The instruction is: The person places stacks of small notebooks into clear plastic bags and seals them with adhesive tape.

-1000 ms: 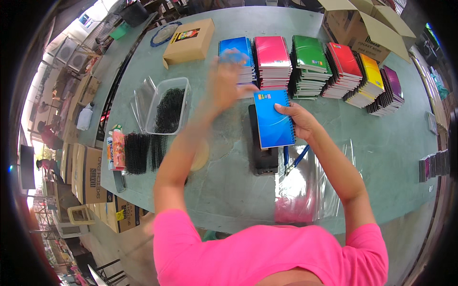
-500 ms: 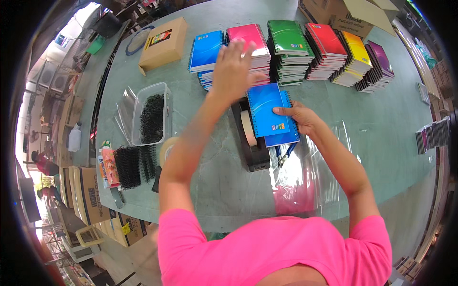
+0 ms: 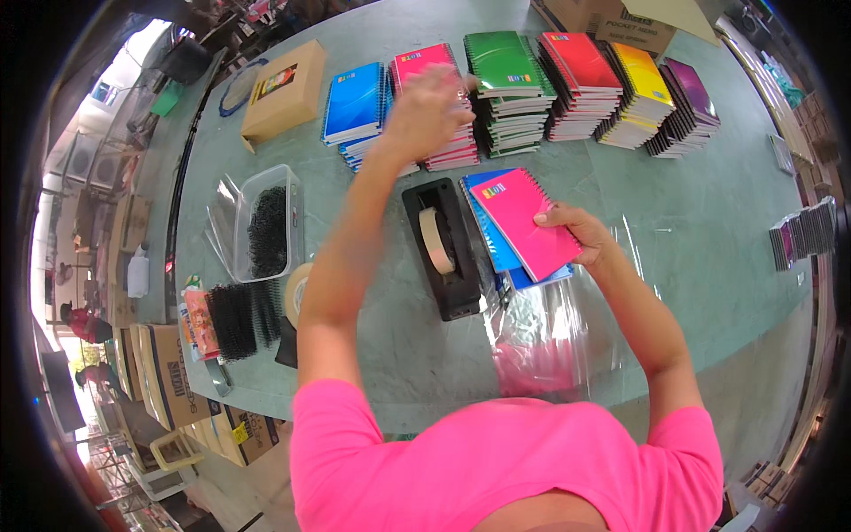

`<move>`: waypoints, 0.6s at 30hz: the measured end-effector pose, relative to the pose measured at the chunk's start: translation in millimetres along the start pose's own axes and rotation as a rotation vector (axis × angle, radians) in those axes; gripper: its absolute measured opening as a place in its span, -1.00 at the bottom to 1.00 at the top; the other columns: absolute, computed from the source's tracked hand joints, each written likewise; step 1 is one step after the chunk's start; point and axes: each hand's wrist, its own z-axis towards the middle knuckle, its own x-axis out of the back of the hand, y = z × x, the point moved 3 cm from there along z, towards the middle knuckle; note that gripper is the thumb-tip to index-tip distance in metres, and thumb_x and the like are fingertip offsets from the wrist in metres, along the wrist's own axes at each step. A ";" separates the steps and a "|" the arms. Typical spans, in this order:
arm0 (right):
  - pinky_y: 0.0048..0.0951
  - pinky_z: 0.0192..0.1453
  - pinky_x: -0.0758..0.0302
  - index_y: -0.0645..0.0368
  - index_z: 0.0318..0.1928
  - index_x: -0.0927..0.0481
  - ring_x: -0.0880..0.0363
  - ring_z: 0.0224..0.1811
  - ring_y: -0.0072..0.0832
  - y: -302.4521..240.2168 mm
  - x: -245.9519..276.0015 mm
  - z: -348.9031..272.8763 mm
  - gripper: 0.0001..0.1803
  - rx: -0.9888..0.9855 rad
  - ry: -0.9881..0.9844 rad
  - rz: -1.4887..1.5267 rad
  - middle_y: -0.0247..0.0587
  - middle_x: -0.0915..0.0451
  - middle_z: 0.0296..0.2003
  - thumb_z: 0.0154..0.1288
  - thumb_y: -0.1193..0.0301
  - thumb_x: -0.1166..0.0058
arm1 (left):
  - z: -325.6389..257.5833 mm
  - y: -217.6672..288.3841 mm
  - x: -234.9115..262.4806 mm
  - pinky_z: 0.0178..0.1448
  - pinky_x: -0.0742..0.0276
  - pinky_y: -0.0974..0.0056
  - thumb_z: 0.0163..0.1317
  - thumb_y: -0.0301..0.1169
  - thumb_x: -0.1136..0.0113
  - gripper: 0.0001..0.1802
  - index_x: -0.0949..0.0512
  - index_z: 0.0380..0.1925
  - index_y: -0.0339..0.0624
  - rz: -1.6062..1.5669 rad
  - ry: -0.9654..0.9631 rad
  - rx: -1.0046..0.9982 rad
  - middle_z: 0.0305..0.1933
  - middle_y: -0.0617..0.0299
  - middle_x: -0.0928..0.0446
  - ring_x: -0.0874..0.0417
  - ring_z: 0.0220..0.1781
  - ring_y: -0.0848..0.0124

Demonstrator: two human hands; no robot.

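Note:
My right hand [image 3: 576, 232] grips a pink spiral notebook [image 3: 523, 217], thumb on its cover. Under it, turned at an angle, are blue spiral notebooks [image 3: 487, 226]. My left hand [image 3: 427, 115], somewhat blurred, is over the stack of pink notebooks [image 3: 454, 146], its fingers stretched toward the green notebooks [image 3: 505, 62] and apart from the thumb. I see nothing in it. On its left stands the blue notebook stack [image 3: 355, 97]. A black tape dispenser [image 3: 456, 297] with a tape roll sits left of the held notebooks.
Red [image 3: 581, 62], yellow [image 3: 640, 75] and purple notebook stacks [image 3: 691, 93] continue the row rightward. Clear plastic sleeves [image 3: 541, 341] lie near my body. At left are a clear tub [image 3: 294, 222] of black spiral coils, more black coils [image 3: 232, 319] and a cardboard box [image 3: 284, 102].
A pink notebook now lies on the blue ones in my right hand. My left hand remains over the stacks, its fingers now pointing further right. The view has shifted slightly.

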 end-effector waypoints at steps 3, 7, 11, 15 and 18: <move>-0.29 0.00 -0.55 0.35 0.01 -0.41 -0.60 -0.12 -0.33 0.8 13.4 -4.5 -0.57 0.016 0.144 0.130 -0.04 -0.58 -0.14 0.14 0.43 -0.14 | -6.9 -18.5 5.5 0.28 -0.27 0.13 0.06 -0.56 -0.01 -0.69 -0.57 -0.16 -0.18 0.100 0.003 0.160 -0.03 -0.01 -0.54 -0.47 0.14 0.15; -0.26 0.04 -0.53 0.35 0.04 -0.39 -0.59 -0.10 -0.31 -17.3 28.3 -6.1 -0.56 0.074 0.092 0.158 -0.03 -0.56 -0.09 0.22 0.35 -0.07 | 4.5 22.2 54.0 0.32 -0.20 0.08 -0.03 -0.69 0.07 -0.61 -0.56 -0.18 -0.20 -0.589 0.268 0.772 0.00 0.05 -0.53 -0.53 0.07 0.18; -0.28 0.02 -0.54 0.31 0.06 -0.38 -0.60 -0.12 -0.33 -29.0 8.5 -13.2 -0.56 0.258 -0.107 0.371 -0.04 -0.56 -0.10 0.20 0.38 -0.10 | 10.1 67.1 36.0 0.34 -0.14 0.03 -0.14 -0.75 0.06 -0.57 -0.56 -0.21 -0.22 -0.930 -0.223 -0.096 -0.02 0.10 -0.53 -0.42 0.18 0.17; -0.32 -0.03 -0.57 0.30 0.03 -0.38 -0.61 -0.15 -0.37 -21.9 2.6 -21.3 -0.53 0.089 -0.005 0.031 -0.08 -0.56 -0.13 0.15 0.37 -0.17 | 33.9 66.6 -11.1 0.36 -0.09 0.00 0.11 -0.59 0.06 -0.65 -0.53 -0.09 -0.13 -0.216 -0.132 -0.165 0.09 0.09 -0.47 -0.33 0.26 0.12; -0.29 -0.07 -0.59 0.29 0.06 -0.36 -0.62 -0.16 -0.35 -23.4 11.5 -18.7 -0.44 0.156 0.169 -0.123 -0.04 -0.56 -0.14 0.12 0.27 -0.22 | 49.3 29.8 -39.3 0.34 -0.13 0.03 0.13 -0.51 0.02 -0.69 -0.55 -0.11 -0.14 -0.069 -0.039 -0.001 0.08 0.09 -0.48 -0.35 0.25 0.11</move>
